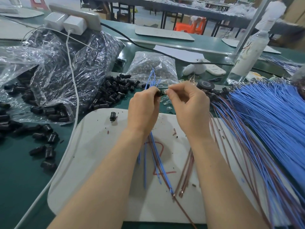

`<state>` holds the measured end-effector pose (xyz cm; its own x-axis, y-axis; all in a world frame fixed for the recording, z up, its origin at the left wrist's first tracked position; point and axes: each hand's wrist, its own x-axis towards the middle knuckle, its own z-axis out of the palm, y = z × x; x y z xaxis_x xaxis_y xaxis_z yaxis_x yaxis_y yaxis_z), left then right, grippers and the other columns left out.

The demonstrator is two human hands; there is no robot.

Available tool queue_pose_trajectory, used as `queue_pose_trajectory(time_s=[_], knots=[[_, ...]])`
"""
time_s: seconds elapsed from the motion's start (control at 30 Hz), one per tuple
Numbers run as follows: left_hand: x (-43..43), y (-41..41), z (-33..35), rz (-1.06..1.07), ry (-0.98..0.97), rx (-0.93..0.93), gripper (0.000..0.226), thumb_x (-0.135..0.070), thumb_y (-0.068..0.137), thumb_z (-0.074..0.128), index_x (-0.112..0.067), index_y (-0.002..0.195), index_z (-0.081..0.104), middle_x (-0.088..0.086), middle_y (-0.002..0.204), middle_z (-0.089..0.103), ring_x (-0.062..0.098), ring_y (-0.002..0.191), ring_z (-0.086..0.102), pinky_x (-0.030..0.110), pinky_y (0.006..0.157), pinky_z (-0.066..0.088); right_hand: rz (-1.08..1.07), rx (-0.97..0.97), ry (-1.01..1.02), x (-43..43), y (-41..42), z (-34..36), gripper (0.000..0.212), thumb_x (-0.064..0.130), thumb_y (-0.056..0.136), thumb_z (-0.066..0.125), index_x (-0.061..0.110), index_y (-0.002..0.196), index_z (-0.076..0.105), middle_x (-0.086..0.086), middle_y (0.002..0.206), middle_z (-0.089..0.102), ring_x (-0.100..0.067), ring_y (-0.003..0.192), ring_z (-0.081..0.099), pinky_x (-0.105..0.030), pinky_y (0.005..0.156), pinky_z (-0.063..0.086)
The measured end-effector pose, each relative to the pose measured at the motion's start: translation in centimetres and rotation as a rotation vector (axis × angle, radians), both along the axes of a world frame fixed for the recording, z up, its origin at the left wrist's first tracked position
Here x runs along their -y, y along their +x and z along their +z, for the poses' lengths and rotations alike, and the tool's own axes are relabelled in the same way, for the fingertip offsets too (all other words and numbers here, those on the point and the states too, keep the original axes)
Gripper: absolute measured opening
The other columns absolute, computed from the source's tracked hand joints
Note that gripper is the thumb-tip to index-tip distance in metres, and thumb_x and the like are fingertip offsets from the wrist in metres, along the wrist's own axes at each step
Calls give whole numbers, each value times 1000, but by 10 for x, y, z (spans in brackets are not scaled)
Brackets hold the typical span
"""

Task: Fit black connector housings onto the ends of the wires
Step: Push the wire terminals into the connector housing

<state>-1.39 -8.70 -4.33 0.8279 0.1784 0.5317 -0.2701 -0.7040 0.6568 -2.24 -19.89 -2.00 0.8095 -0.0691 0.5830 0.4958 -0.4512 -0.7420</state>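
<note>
At the far left, a crumpled clear plastic bag (54, 66) lies on the green desk (19, 171), and many loose black cylindrical connector housings (113, 91) are spread out of it toward the middle. One single black housing (113, 116) stands on the far left part of the white rounded work board (92, 154). Above the far edge of this board, the left hand (142, 109) has its fingers pressed together on a small black connector housing (160, 93) and on a few thin blue wires (152, 76) whose ends point up and away. The same blue wires hang down under the wrist onto the board. Just to the right, the right hand (188, 104) pinches the other side of the same housing with thumb and forefinger; the two hands almost touch. Some brown wires (186, 176) lie on the board near the right forearm. At the far right, a big bundle of blue and brown wires (267, 123) lies fanned over the desk.
</note>
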Motion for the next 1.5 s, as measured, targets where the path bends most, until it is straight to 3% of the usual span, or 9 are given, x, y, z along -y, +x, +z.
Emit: queue_pose_trajectory(time_s=[0.17,0.43,0.53,0.63,0.8,1.03,1.3,1.5], knots=[[1,1,-1,29,42,-43,17,-18,94,52,-8,85,63,11,77,66,27,66,46,34,60,33,-42,49,-131,0,-2,2,4,8,85,67,9,82,70,11,69,60,-1,65,56,-10,67,44],[2,2,-2,63,149,-53,18,-17,93,50,-9,84,62,10,78,65,31,65,46,34,56,29,-75,33,-229,-1,-2,1,4,10,85,66,9,82,69,-2,74,69,-20,72,63,-36,74,50],[0,2,-1,-35,89,-88,13,-17,91,54,-13,97,66,6,84,68,31,78,59,38,67,47,-85,17,-217,3,1,0,4,10,85,66,10,82,69,2,72,67,-12,69,61,-26,72,49],[-2,-1,4,-242,-38,-152,22,-15,88,63,-16,109,67,2,89,71,23,83,65,39,80,52,-71,-84,-134,18,7,1,3,12,85,68,15,84,70,14,70,62,-4,70,60,-12,70,47],[-3,-2,5,-326,-55,-122,16,-12,87,64,-13,102,71,2,85,72,17,77,65,36,80,52,18,-220,-64,35,14,0,11,12,84,70,22,80,67,9,74,67,-7,71,63,-24,76,53],[2,-1,1,-303,32,-94,15,-15,87,63,-15,101,69,-1,75,65,20,69,57,34,71,50,19,-222,-56,36,15,-3,17,10,84,70,25,77,65,12,72,65,-3,68,62,-23,76,53],[3,-1,1,-316,-27,-143,13,-18,88,64,-13,99,69,1,82,70,21,77,63,37,77,51,-16,-232,-118,37,15,-4,9,13,84,70,21,80,68,9,73,66,-9,74,64,-25,77,53],[4,-1,1,-328,-63,-131,12,-15,87,66,-11,98,70,-3,79,69,14,74,63,28,77,50,53,-302,-41,39,16,-5,12,10,83,71,21,80,68,7,74,67,-4,70,63,-20,73,52]])
